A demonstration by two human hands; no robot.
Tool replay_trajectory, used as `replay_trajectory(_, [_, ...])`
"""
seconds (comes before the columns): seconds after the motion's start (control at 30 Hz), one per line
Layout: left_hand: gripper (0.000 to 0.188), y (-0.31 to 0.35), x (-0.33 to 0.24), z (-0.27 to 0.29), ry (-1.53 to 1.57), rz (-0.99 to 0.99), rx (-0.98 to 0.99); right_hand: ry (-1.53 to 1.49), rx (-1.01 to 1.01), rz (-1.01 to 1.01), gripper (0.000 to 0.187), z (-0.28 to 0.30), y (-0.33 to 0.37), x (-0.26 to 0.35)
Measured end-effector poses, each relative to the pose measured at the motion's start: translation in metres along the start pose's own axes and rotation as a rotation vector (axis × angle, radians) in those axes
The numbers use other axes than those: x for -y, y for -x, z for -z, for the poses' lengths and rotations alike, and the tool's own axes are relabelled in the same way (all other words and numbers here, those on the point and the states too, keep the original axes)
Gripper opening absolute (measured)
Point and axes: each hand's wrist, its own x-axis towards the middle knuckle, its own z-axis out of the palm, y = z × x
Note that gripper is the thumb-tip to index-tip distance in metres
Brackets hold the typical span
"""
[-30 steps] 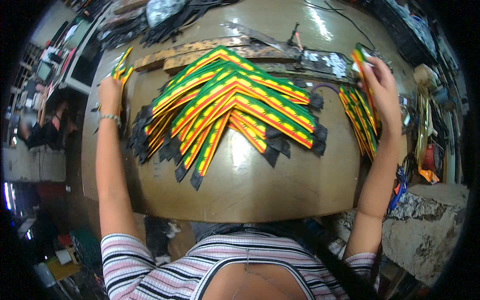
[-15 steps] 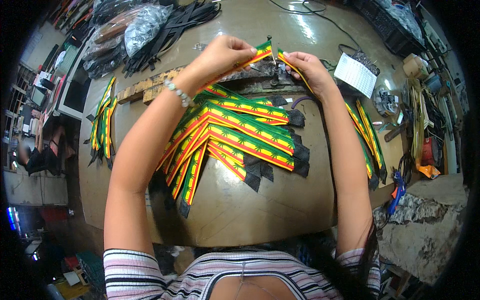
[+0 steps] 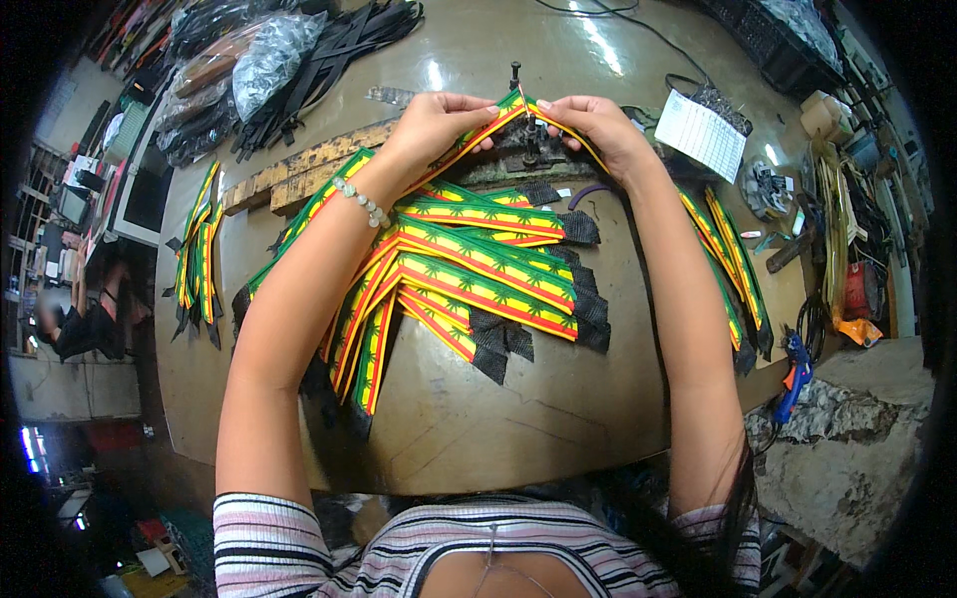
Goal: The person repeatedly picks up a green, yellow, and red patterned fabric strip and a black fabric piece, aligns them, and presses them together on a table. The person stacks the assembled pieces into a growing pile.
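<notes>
Both hands hold a green, yellow and red patterned strap, raised into a peak by a slim upright metal piece on a bench-mounted fixture. My left hand pinches the strap left of the peak. From there it runs down behind my left forearm and shows again beyond it, ending in black webbing. On the other side of the peak, my right hand pinches the strap between thumb and fingers. Under my arms lies a fanned pile of bent matching straps with black webbing ends.
A worn wooden bar lies behind the pile. More straps rest at left and right. Plastic-wrapped bundles and black straps sit far left. A paper sheet, black crate and blue glue gun are at right.
My left hand has shifted nearer to me, and the held strap now shows on the outer side of my left forearm. The view has moved slightly. Both hands still grip the strap.
</notes>
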Motion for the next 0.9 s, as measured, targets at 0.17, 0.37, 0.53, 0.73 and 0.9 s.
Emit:
replay_trajectory(0.17, [0.032, -0.0012, 0.0020, 0.0016, -0.002, 0.003, 0.001, -0.040, -0.015, -0.017, 0.030, 0.0015, 0.0001, 0.0004])
replay_trajectory(0.37, [0.031, 0.0023, -0.0012, -0.0010, -0.011, 0.011, -0.003, -0.030, -0.014, -0.016, 0.030, -0.0001, -0.0008, 0.0000])
replay_trajectory(0.53, [0.032, 0.0018, 0.0007, 0.0006, -0.049, 0.012, 0.005, -0.010, -0.020, -0.009, 0.030, 0.0004, -0.0001, -0.0020])
replay_trajectory(0.73, [0.032, 0.0044, -0.0019, -0.0018, -0.058, 0.017, -0.015, -0.063, -0.012, 0.014, 0.030, -0.0009, 0.0019, -0.0008])
replay_trajectory(0.9, [0.033, 0.0017, -0.0009, 0.0004, -0.049, 0.017, 0.001, -0.035, -0.005, 0.029, 0.030, -0.0007, 0.0009, -0.0030])
